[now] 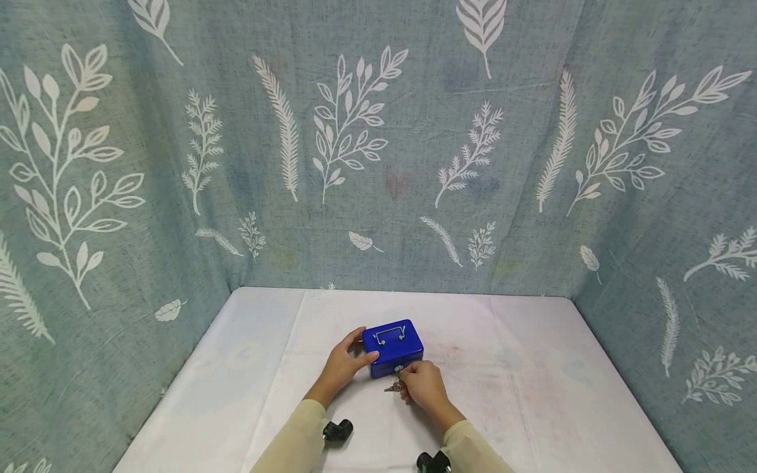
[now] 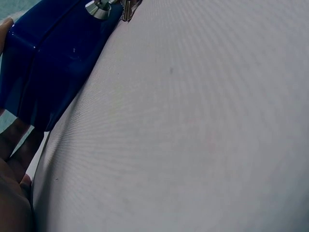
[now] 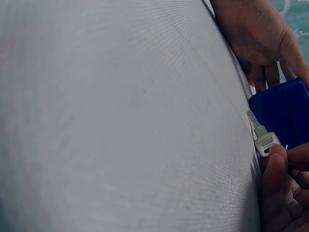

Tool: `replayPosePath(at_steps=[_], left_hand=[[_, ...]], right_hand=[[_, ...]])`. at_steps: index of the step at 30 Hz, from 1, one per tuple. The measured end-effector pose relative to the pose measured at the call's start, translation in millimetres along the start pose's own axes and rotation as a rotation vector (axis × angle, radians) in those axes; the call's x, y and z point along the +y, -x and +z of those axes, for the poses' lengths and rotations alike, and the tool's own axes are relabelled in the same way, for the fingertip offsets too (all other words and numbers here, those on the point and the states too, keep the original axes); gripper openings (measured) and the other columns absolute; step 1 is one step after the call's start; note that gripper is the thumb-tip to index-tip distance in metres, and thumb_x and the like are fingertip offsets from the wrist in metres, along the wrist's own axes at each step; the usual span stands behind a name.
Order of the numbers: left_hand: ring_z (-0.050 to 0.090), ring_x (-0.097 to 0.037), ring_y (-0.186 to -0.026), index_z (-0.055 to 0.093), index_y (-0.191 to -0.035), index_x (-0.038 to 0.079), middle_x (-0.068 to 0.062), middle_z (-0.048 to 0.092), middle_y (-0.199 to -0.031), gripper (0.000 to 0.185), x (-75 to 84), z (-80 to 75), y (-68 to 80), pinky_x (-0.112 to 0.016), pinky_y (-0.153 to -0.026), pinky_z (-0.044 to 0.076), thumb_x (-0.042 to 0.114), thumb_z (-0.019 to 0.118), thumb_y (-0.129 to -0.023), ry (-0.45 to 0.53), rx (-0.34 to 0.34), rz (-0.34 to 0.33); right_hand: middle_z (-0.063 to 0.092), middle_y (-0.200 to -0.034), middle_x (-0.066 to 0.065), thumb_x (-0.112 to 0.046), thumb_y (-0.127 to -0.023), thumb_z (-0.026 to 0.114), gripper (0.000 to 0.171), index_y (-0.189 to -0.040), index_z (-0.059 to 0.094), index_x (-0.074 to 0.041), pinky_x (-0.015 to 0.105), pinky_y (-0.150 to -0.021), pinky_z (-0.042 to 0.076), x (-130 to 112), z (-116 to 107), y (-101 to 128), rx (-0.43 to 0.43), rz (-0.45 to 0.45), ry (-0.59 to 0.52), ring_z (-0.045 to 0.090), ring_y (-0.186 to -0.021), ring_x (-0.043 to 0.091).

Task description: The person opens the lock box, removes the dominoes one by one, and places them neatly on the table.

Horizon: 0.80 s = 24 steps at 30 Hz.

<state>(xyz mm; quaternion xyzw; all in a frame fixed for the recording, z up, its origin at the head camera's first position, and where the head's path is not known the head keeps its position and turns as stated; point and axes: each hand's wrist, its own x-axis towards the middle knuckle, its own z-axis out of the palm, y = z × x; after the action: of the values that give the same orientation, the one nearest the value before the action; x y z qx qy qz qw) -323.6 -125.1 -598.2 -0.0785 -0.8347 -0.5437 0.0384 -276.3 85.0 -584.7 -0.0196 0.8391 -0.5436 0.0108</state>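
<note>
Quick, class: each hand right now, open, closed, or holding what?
Left hand: holding the blue box by its side.
Right hand: closed, pinching a key.

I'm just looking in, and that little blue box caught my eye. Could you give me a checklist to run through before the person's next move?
1. Left hand on the blue box: ok, its thumb is on top and its fingers are at the side.
2. Right hand near the lock: ok, its fingertips are just at the front.
3. Key at hand: ok, one shows at the right hand's fingertips.
4. Any key fully inside the lock: cannot tell, fingers hide it.
5. Lid closed: ok.
6. Lock released: cannot tell.
</note>
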Motion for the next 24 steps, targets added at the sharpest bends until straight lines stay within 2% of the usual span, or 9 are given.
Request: replayPosePath(at_steps=[12,24], left_hand=[[0.05,-0.031,-0.126,0.047,-0.144,0.016,-0.01,0.056,-0.135,0.081,-0.3,-0.4,-1.3,-0.055,-0.106,0.034,0.048,0.079,-0.077,0.016,-0.004,0.003],[0.05,-0.033,-0.125,0.046,-0.145,0.013,-0.013,0.056,-0.135,0.081,2.1,-1.5,0.7,-0.057,-0.106,0.033,0.046,0.078,-0.079,0.024,-0.01,0.029]], right_hand=[[0.06,-0.052,0.004,-0.004,-0.09,0.06,0.018,-0.074,0.067,0.001,0.033,-0.039,0.052,1.1,-0.3,-0.3,-0.029,0.037,-0.102,0.055,-0.04,0.011],[0.062,-0.062,0.008,0.001,-0.091,0.055,0.015,-0.083,0.067,0.007,0.032,-0.043,0.054,4.8,-1.1,-3.5,-0.082,0.108,-0.208,0.058,-0.046,0.012]])
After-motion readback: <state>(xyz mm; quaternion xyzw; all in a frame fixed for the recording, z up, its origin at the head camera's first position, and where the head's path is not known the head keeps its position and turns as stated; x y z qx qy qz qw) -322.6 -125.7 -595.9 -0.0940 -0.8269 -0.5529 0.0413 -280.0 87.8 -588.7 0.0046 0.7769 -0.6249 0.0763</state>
